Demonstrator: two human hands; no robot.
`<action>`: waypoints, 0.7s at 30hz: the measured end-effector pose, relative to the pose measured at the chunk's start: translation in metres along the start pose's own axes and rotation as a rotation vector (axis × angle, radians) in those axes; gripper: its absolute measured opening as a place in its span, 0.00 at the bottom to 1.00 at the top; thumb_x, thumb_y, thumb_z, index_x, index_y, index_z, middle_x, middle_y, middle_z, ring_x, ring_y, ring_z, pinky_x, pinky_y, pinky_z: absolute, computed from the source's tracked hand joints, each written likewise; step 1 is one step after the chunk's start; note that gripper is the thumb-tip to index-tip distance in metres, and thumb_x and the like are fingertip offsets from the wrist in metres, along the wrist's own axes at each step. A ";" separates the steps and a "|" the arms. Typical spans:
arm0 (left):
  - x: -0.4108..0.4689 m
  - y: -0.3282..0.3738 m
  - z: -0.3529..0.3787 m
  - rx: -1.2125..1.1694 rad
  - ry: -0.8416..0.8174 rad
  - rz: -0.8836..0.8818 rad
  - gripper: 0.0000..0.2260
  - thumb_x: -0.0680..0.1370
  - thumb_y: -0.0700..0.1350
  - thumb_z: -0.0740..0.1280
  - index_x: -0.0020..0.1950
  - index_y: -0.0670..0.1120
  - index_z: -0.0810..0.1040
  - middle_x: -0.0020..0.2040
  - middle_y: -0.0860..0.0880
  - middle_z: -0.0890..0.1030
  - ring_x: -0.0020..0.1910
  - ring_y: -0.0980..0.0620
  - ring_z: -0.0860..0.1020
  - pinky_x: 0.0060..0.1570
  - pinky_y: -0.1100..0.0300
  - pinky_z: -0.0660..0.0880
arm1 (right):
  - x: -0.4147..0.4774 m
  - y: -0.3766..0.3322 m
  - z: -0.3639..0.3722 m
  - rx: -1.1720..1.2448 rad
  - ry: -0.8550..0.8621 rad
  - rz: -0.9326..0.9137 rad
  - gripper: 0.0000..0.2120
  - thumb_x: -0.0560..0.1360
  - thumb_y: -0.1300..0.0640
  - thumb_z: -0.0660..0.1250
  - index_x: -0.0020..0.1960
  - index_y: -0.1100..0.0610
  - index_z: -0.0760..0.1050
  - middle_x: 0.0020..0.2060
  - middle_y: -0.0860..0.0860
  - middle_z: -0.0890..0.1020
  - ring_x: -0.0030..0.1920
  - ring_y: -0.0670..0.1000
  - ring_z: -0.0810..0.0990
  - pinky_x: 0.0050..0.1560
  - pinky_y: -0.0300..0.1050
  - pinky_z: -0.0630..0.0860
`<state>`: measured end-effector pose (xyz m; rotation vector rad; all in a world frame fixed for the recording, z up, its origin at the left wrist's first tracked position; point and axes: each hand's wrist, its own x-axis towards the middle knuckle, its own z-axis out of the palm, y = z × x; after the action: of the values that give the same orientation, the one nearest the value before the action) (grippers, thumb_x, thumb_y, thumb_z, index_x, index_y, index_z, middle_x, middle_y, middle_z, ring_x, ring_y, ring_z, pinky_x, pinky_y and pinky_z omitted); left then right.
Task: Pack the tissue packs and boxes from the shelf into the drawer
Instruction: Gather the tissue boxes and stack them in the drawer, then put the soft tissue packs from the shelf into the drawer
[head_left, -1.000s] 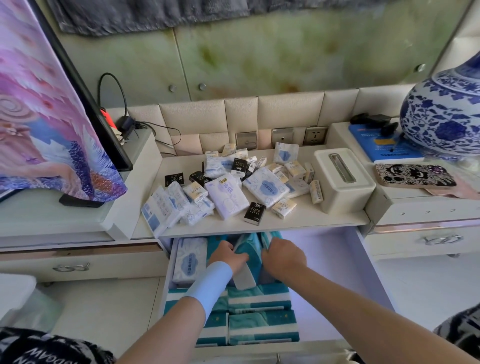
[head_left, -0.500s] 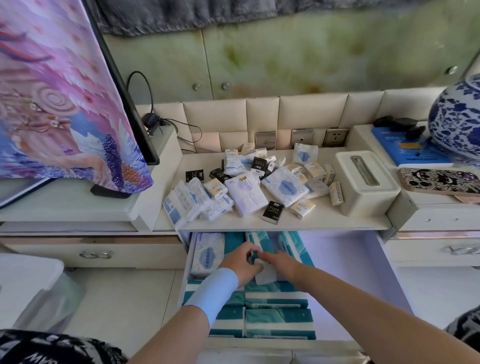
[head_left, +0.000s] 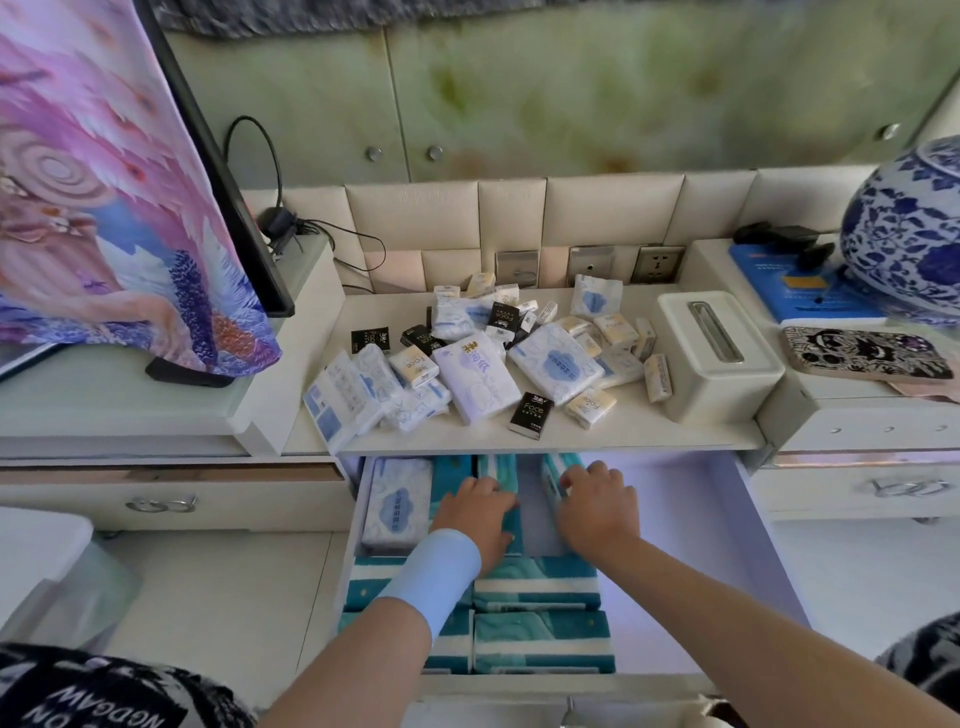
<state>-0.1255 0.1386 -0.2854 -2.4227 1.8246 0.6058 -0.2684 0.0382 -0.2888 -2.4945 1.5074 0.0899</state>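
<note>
both hands are laid flat in the open drawer (head_left: 727, 519) at lower centre: left hand (head_left: 480, 512) and right hand (head_left: 597, 512) pressed on upright teal tissue packs (head_left: 501, 470), nothing clasped. loose packs (head_left: 483, 384) are heaped on the shelf (head_left: 649, 431) above.

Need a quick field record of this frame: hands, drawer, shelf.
left hand: in the drawer, flat on a teal tissue pack
right hand: in the drawer, against another teal pack
drawer: open, left part filled, right part bare
shelf: many small tissue packs unpacked
tissue box: on the shelf, right end
</note>
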 end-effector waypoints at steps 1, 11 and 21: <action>0.002 0.000 0.001 0.032 -0.047 0.000 0.22 0.79 0.51 0.65 0.73 0.54 0.67 0.75 0.48 0.61 0.72 0.44 0.59 0.66 0.45 0.66 | 0.001 0.010 -0.002 0.002 -0.079 0.114 0.19 0.74 0.47 0.64 0.62 0.52 0.69 0.55 0.53 0.73 0.54 0.55 0.74 0.48 0.48 0.71; 0.017 0.002 0.008 0.131 -0.156 -0.050 0.35 0.70 0.49 0.75 0.72 0.57 0.62 0.75 0.46 0.54 0.73 0.42 0.55 0.62 0.46 0.69 | 0.005 0.007 0.011 0.431 -0.415 0.113 0.21 0.73 0.45 0.70 0.60 0.57 0.75 0.51 0.53 0.82 0.47 0.53 0.80 0.48 0.47 0.79; 0.007 -0.011 0.006 0.079 -0.153 -0.034 0.43 0.69 0.60 0.74 0.77 0.56 0.55 0.75 0.49 0.54 0.74 0.45 0.55 0.65 0.45 0.69 | 0.010 0.002 0.008 0.479 -0.585 0.024 0.32 0.74 0.52 0.69 0.75 0.54 0.61 0.61 0.55 0.78 0.55 0.54 0.77 0.56 0.47 0.75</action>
<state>-0.1154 0.1376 -0.2952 -2.2838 1.7107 0.6824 -0.2650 0.0301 -0.2988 -1.8516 1.1429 0.3772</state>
